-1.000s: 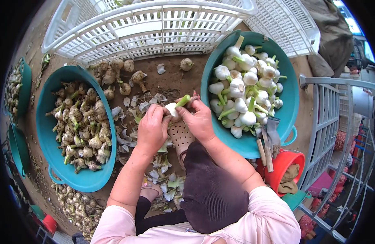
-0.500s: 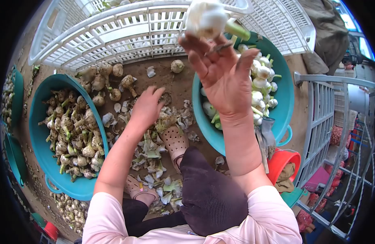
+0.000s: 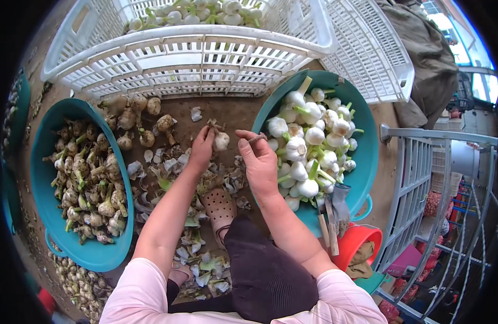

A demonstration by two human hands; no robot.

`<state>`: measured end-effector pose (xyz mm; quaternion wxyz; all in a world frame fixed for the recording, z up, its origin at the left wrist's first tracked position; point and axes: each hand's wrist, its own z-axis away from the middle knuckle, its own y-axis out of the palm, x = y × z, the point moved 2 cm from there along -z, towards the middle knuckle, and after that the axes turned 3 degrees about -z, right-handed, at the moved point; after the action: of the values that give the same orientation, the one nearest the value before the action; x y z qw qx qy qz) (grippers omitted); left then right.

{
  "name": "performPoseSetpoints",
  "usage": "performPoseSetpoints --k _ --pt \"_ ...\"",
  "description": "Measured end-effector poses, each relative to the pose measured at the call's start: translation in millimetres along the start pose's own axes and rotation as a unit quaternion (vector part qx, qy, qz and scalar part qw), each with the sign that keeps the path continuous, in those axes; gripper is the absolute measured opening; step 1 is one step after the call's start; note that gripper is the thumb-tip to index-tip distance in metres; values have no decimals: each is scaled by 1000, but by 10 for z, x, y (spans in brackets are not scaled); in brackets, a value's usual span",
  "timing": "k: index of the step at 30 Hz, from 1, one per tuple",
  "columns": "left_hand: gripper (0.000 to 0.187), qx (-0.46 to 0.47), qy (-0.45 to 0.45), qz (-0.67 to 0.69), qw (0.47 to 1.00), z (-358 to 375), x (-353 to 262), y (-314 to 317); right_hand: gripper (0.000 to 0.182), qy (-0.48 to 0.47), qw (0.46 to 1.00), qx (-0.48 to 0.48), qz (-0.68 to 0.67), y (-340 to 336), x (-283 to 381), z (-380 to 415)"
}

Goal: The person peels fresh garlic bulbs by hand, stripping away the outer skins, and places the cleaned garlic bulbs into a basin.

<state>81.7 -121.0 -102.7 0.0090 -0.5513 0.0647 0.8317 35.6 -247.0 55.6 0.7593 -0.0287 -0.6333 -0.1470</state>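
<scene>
My left hand (image 3: pixel 202 148) is closed on a garlic bulb (image 3: pixel 221 141), with its roots or stem end at the fingertips. Just right of the bulb is my right hand (image 3: pixel 261 168), thumb and forefinger apart and holding no bulb. A narrow dark band (image 3: pixel 257 139) lies across a finger of that hand; whether it is a ring or a small blade I cannot make out. Beside this hand, a teal tub (image 3: pixel 371 156) holds peeled white garlic (image 3: pixel 314 135) with green stems. At left, another teal tub (image 3: pixel 39 178) contains dirt-covered, unpeeled garlic (image 3: pixel 87 183).
White plastic crates (image 3: pixel 168 59) stand in front, one with cleaned garlic (image 3: pixel 192 17). Loose unpeeled bulbs (image 3: pixel 127 117) and peeled skins (image 3: pixel 208 264) litter the ground. Wooden-handled tools (image 3: pixel 331 232) and a red bucket (image 3: pixel 374 237) are at right, near a grey metal rack (image 3: pixel 414 178).
My right hand has come down from in front of the crate, where a white bulb was above its spread fingers. My left hand has picked up a bulb from the ground area.
</scene>
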Motion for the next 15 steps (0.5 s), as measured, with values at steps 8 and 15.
performPoseSetpoints --k 8,15 --pt "30 -108 117 -3 987 1187 -791 140 22 -86 993 46 65 203 -276 423" --pt "31 -168 148 -9 975 1508 -1034 -40 21 45 974 -26 -221 459 -272 426"
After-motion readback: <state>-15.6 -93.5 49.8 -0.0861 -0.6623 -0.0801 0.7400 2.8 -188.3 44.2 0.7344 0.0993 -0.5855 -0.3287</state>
